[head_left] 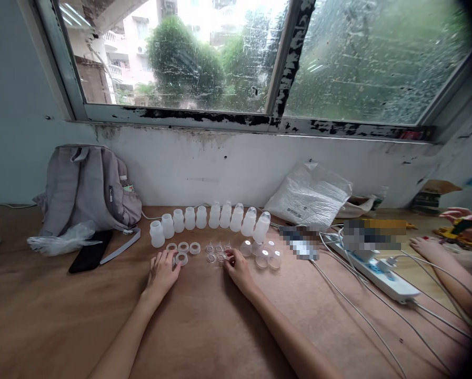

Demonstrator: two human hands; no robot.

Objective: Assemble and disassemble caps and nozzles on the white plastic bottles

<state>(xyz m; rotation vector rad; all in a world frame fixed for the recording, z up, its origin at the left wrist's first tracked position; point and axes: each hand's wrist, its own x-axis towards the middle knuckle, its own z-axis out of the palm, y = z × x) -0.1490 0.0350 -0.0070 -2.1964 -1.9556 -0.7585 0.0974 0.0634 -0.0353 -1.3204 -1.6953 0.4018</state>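
My left hand (163, 272) rests at the near left of a group of white plastic bottle screw rings (195, 248). Its thumb and forefinger are curled around a ring that is partly hidden by the fingers. My right hand (239, 269) lies at the right side of several clear bottle teats (211, 257), its fingertips pinched on one of them. Behind both hands, small frosted baby bottles stand in an arc. Those on the left, such as this open bottle (167, 226), show bare necks; those on the right, such as this capped bottle (261, 227), wear clear domes.
Several clear dome caps (262, 259) lie right of my right hand. A grey backpack (86, 189), plastic bag (68, 238) and black phone (89, 253) are at left. At right are a silvery packing bag (310, 195), power strip (393, 284), cables and another person's arm (447, 268).
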